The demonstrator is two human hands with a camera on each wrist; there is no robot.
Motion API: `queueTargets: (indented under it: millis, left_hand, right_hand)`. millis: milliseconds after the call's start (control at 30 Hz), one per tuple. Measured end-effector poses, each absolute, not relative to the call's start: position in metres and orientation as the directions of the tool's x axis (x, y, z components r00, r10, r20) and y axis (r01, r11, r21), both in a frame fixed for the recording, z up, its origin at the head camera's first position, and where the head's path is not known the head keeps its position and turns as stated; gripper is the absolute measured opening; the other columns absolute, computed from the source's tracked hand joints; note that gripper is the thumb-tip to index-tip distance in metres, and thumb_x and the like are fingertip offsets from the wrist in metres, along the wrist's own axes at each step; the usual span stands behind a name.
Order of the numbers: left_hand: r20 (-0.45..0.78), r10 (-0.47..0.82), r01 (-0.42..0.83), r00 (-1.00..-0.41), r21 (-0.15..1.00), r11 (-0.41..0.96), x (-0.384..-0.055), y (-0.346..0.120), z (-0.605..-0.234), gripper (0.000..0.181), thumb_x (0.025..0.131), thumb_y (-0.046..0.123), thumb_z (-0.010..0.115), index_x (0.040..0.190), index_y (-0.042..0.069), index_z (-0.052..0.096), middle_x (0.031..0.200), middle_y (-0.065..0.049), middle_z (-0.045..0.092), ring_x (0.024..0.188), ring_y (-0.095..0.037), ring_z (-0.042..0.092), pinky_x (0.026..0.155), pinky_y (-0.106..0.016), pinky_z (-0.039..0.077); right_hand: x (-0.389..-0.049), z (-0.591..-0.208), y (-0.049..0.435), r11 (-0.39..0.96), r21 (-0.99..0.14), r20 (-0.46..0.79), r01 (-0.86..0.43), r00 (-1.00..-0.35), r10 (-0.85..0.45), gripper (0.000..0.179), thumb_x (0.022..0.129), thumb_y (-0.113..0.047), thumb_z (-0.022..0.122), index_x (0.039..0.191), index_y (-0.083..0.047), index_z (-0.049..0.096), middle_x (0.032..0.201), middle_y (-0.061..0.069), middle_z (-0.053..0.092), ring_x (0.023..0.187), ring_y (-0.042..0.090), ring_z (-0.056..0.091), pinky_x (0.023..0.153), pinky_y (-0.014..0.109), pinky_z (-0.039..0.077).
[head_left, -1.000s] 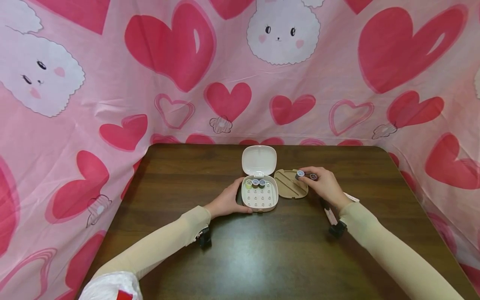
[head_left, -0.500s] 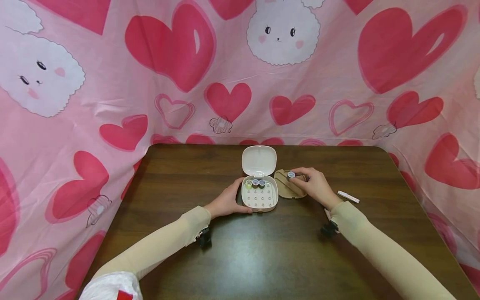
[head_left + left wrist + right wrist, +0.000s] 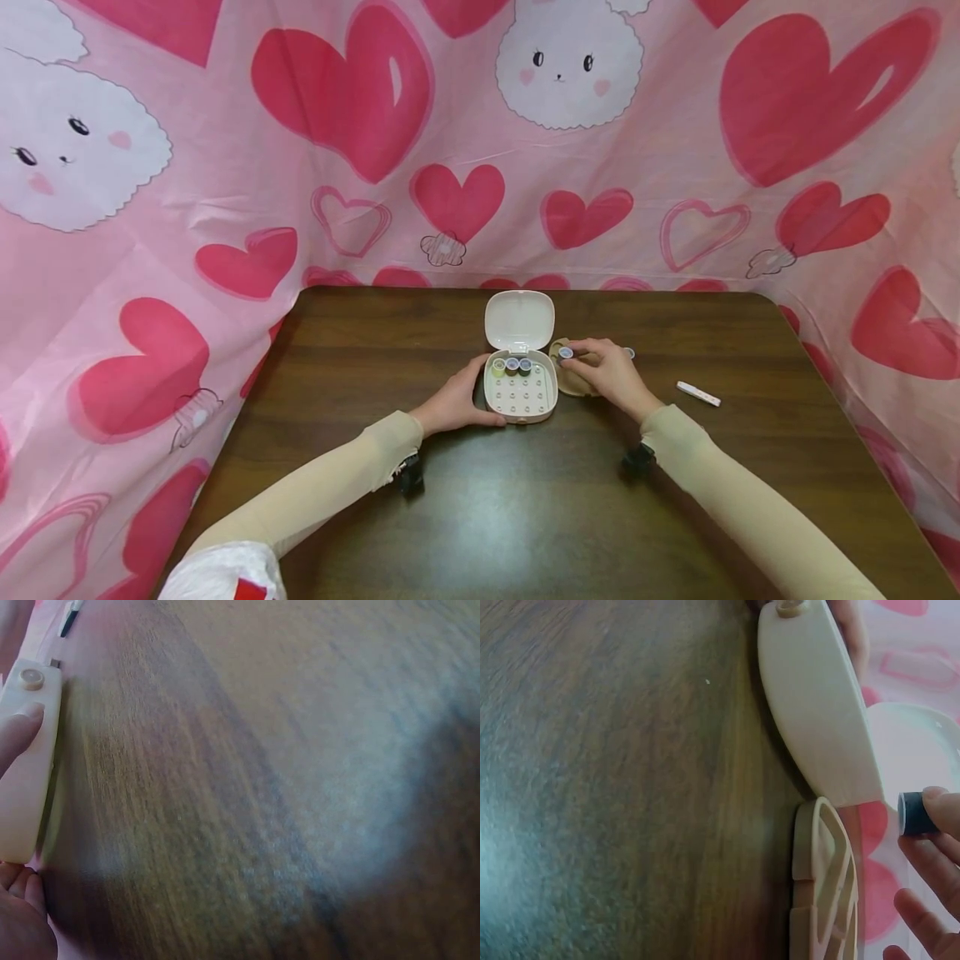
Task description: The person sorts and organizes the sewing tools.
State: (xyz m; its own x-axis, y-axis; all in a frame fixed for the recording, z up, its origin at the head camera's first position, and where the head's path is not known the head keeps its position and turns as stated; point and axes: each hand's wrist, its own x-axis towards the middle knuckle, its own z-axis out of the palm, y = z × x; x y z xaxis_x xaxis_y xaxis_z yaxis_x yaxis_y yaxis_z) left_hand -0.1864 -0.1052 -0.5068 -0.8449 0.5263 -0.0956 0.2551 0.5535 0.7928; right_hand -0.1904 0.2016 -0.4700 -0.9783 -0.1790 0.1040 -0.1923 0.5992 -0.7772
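My left hand (image 3: 453, 404) grips the left side of a cream sewing box (image 3: 517, 397), its thumb against the front near the round button in the left wrist view. The hinged lid (image 3: 519, 318) stands raised. Several pegs line the box, and a yellow-green spool (image 3: 498, 367) and two dark thread spools (image 3: 525, 367) sit along the back row. My right hand (image 3: 611, 379) pinches another dark thread spool (image 3: 921, 814) between thumb and fingers, just right of the box. Below that hand lies a tan slotted tray (image 3: 804, 847), partly hidden in the head view.
A slim white stick (image 3: 698, 393) lies on the wooden table (image 3: 480, 517) to the right. Beyond my right hand the top of another spool (image 3: 628, 353) shows. Pink heart-patterned cloth (image 3: 450, 108) hangs behind the table and along both sides.
My right hand has moved left across the tan tray toward the box, carrying the dark spool. The white stick and a spool behind the hand have come into view. My left hand stays put.
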Motion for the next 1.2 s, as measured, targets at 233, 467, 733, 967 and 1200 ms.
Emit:
queueTargets:
  millis: [233, 467, 733, 967, 1200]
  left_hand:
    - [-0.092, 0.53, 0.258, -0.843, 0.796, 0.548, -0.188, -0.106, -0.508, 0.119, 0.073, 0.041, 0.096, 0.162, 0.011, 0.024, 0.16, -0.012, 0.04, 0.144, -0.029, 0.043, 0.121, -0.049, 0.033]
    - [-0.074, 0.535, 0.277, -0.841, 0.792, 0.544, -0.186, -0.105, -0.505, 0.116, 0.073, 0.039, 0.096, 0.161, 0.01, 0.026, 0.158, -0.013, 0.043, 0.143, -0.028, 0.044, 0.12, -0.048, 0.034]
    - [-0.061, 0.537, 0.29, -0.842, 0.788, 0.543, -0.184, -0.104, -0.502, 0.115, 0.073, 0.036, 0.097, 0.161, 0.008, 0.028, 0.157, -0.014, 0.044, 0.143, -0.029, 0.045, 0.12, -0.047, 0.034]
    - [-0.068, 0.533, 0.284, -0.844, 0.786, 0.55, -0.183, -0.104, -0.503, 0.115, 0.073, 0.037, 0.096, 0.161, 0.008, 0.027, 0.158, -0.013, 0.043, 0.142, -0.028, 0.045, 0.12, -0.047, 0.034]
    - [-0.069, 0.533, 0.285, -0.843, 0.784, 0.552, -0.184, -0.104, -0.503, 0.116, 0.074, 0.038, 0.096, 0.161, 0.008, 0.026, 0.159, -0.014, 0.042, 0.143, -0.029, 0.044, 0.12, -0.048, 0.035]
  right_hand:
    - [-0.19, -0.476, 0.195, 0.545, -0.811, 0.123, -0.21, -0.974, -0.193, 0.028, 0.091, -0.015, 0.083, 0.116, -0.003, 0.075, 0.123, 0.019, 0.069, 0.112, 0.039, 0.066, 0.097, 0.056, 0.054]
    - [-0.19, -0.479, 0.19, 0.55, -0.811, 0.101, -0.2, -0.974, -0.205, 0.024, 0.091, -0.016, 0.082, 0.112, -0.005, 0.075, 0.115, 0.017, 0.065, 0.113, 0.036, 0.061, 0.099, 0.054, 0.053]
    - [-0.192, -0.481, 0.182, 0.535, -0.813, 0.135, -0.23, -0.968, -0.211, 0.02, 0.09, -0.014, 0.083, 0.107, -0.006, 0.075, 0.117, 0.012, 0.07, 0.115, 0.032, 0.058, 0.102, 0.05, 0.053]
    - [-0.193, -0.489, 0.178, 0.583, -0.762, 0.177, -0.283, -0.956, -0.233, 0.022, 0.088, -0.016, 0.085, 0.107, -0.008, 0.077, 0.109, 0.013, 0.07, 0.102, 0.03, 0.059, 0.094, 0.048, 0.05]
    - [-0.192, -0.495, 0.172, 0.534, -0.811, 0.145, -0.239, -0.966, -0.214, 0.023, 0.088, -0.012, 0.085, 0.109, -0.005, 0.077, 0.117, 0.017, 0.064, 0.114, 0.035, 0.057, 0.1, 0.05, 0.049]
